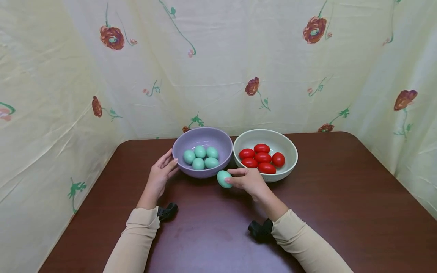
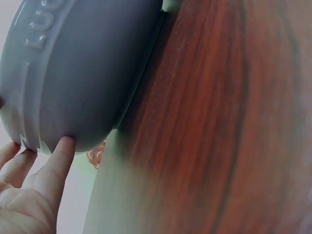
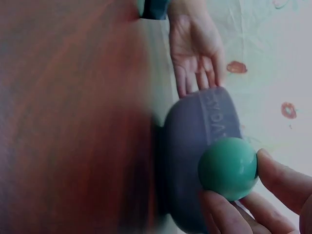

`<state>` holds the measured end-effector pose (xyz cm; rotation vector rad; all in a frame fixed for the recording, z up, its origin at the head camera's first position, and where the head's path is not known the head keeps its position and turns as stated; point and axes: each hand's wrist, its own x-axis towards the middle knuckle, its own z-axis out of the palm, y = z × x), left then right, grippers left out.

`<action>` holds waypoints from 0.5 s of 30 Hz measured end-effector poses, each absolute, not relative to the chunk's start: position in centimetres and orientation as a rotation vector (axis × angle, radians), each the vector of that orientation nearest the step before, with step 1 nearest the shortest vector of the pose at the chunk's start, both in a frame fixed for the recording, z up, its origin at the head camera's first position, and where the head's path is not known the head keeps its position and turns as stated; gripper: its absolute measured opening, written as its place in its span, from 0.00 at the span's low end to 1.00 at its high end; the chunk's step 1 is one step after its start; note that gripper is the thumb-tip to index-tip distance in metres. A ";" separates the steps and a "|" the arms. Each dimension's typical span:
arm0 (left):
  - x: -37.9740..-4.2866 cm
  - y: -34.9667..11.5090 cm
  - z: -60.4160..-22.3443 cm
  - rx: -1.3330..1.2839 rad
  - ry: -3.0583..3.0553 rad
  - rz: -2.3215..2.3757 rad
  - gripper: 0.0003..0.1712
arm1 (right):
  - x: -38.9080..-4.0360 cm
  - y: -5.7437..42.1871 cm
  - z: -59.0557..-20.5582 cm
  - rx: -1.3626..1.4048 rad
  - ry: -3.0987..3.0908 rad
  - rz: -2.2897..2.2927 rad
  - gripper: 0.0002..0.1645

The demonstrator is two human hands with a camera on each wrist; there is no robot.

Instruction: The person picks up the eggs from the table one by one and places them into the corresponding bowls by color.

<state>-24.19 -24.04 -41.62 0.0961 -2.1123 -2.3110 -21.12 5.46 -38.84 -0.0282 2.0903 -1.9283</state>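
In the head view, my right hand (image 1: 247, 182) pinches a pale green egg (image 1: 224, 179) between thumb and fingers, in front of the gap between two bowls. The right wrist view shows this green egg (image 3: 227, 168) close up. Straight fingers of my left hand (image 1: 160, 174) rest against the left side of the purple bowl (image 1: 205, 173); in the left wrist view, fingertips (image 2: 64, 144) touch its outer wall. Several green eggs (image 1: 200, 151) lie inside it. Beside it stands a white bowl (image 1: 290, 167) with several red eggs (image 1: 262, 157).
Both bowls stand near the back edge of a dark brown wooden table (image 1: 211, 231). A flowered curtain (image 1: 218, 76) hangs behind and at the sides. Black wrist mounts (image 1: 261, 230) sit at both sleeve cuffs.
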 end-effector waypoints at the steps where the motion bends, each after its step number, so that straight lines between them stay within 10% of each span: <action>1: -24.2 -24.1 -41.6 0.096 -2.110 -2.313 0.36 | -21.1 5.5 -38.6 -0.042 2.099 -1.922 0.23; 15: -24.5 -24.2 -41.9 0.079 -2.091 -2.313 0.35 | -22.4 5.8 -33.8 -0.117 2.035 -1.948 0.24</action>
